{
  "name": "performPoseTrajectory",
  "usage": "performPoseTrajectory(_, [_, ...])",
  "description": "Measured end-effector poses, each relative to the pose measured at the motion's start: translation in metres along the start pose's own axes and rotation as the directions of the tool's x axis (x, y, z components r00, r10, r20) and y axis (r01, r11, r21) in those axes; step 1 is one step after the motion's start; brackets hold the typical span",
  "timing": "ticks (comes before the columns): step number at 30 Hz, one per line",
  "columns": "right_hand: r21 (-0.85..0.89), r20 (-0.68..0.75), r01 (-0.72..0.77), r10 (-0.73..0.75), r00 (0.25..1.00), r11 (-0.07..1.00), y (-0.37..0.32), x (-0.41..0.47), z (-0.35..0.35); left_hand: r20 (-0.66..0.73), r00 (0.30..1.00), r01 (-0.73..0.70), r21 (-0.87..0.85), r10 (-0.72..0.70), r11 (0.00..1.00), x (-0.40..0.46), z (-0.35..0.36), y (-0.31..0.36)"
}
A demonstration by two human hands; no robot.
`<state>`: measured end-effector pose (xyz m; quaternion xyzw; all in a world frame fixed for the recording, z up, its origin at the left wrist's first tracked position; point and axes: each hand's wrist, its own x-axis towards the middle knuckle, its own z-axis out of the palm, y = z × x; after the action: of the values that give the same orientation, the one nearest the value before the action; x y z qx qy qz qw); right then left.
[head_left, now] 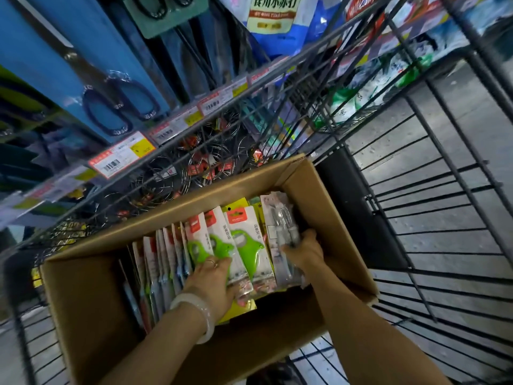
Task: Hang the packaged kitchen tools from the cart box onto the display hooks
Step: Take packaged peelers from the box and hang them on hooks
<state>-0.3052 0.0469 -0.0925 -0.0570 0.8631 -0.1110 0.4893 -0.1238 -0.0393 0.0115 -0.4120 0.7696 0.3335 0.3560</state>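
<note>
Your two forearms reach down into the open cardboard box [83, 301] sitting in the wire cart [444, 245]. Your left hand [213, 282], with a pale bangle [197, 315] on the wrist and a ring on one finger, lies on the carded green kitchen tools [244, 245], fingers curled round the lower end of those packs. Your right hand [302, 251] has its grip closed round a clear-wrapped bundle of packaged tools [283, 226] at the right side of the box, beside the box wall. More carded packs [163, 259] stand on edge in a row to the left of your left hand. Beyond the box, past the cart's far wire wall, wire racks with red tags [211, 162] lie on a low shelf. Above them runs a strip of price labels [122, 154], and blue-carded scissors [119, 104] hang on the display higher up.
</note>
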Motion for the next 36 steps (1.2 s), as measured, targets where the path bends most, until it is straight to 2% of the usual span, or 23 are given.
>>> performPoseTrajectory(7, [0.109, -0.018, 0.036, -0.034, 0.999, 0.993, -0.003, -0.027, -0.01, -0.001, 1.0, 0.007, -0.032, -0.007, 0.999, -0.006, 0.002, 0.01])
performPoseTrajectory(10, [0.204, -0.007, 0.112, -0.113, 0.994, 0.973, -0.004, -0.053, -0.01, 0.0, 1.0, 0.014, -0.091, -0.014, 0.996, -0.005, 0.006, 0.013])
performPoseTrajectory(12, [0.254, 0.023, 0.166, -0.178, 0.984, 0.953, -0.007, -0.071, -0.002, 0.027, 1.0, 0.001, -0.201, 0.004, 0.98, -0.005, 0.008, 0.021])
performPoseTrajectory(15, [0.308, 0.059, 0.277, -0.308, 0.949, 0.91, -0.011, -0.089, 0.017, 0.072, 0.997, 0.022, -0.561, 0.022, 0.828, -0.005, 0.018, 0.033])
performPoseTrajectory(18, [0.358, 0.097, 0.326, -0.382, 0.919, 0.875, -0.015, -0.1, 0.026, -0.06, 0.996, 0.006, -0.651, -0.06, 0.759, -0.003, 0.029, 0.035])
performPoseTrajectory(20, [0.415, 0.157, 0.306, -0.398, 0.904, 0.857, -0.015, -0.103, 0.026, -0.119, 0.982, 0.02, -0.708, -0.147, 0.705, 0.0, 0.032, 0.031])
performPoseTrajectory(21, [0.431, 0.192, 0.278, -0.388, 0.902, 0.859, -0.015, -0.103, 0.024, -0.114, 0.976, 0.029, -0.773, -0.185, 0.634, 0.001, 0.031, 0.029])
performPoseTrajectory(23, [0.446, 0.214, 0.223, -0.345, 0.914, 0.867, -0.014, -0.096, 0.017, -0.083, 0.966, 0.068, -0.831, -0.244, 0.552, 0.004, 0.032, 0.021])
performPoseTrajectory(24, [0.422, 0.165, 0.227, -0.321, 0.933, 0.878, -0.013, -0.087, 0.013, -0.063, 0.962, 0.096, -0.832, -0.265, 0.546, 0.004, 0.032, 0.017])
performPoseTrajectory(26, [0.237, 0.011, 0.226, -0.235, 0.972, 0.945, -0.008, -0.061, 0.006, -0.016, 0.953, 0.14, -0.863, -0.303, 0.486, 0.009, 0.037, 0.008])
performPoseTrajectory(27, [0.164, -0.046, 0.174, -0.169, 0.985, 0.971, -0.005, -0.046, 0.003, -0.012, 0.945, 0.15, -0.871, -0.325, 0.469, 0.012, 0.039, 0.003])
performPoseTrajectory(29, [0.122, -0.041, 0.034, -0.029, 0.999, 0.992, 0.002, -0.023, -0.004, -0.048, 0.932, 0.162, -0.834, -0.361, 0.528, 0.016, 0.043, -0.003])
performPoseTrajectory(31, [0.058, 0.031, -0.022, 0.02, 0.999, 0.998, 0.007, -0.004, -0.007, -0.081, 0.924, 0.161, -0.805, -0.374, 0.572, 0.02, 0.045, -0.006])
performPoseTrajectory(34, [0.061, 0.091, -0.039, 0.033, 0.995, 0.997, 0.008, 0.015, 0.002, -0.076, 0.899, 0.184, -0.827, -0.43, 0.532, 0.017, 0.043, -0.006])
performPoseTrajectory(36, [-0.007, 0.082, -0.047, 0.047, 0.995, 0.999, 0.006, 0.023, 0.011, -0.064, 0.893, 0.184, -0.851, -0.445, 0.491, 0.02, 0.047, -0.01])
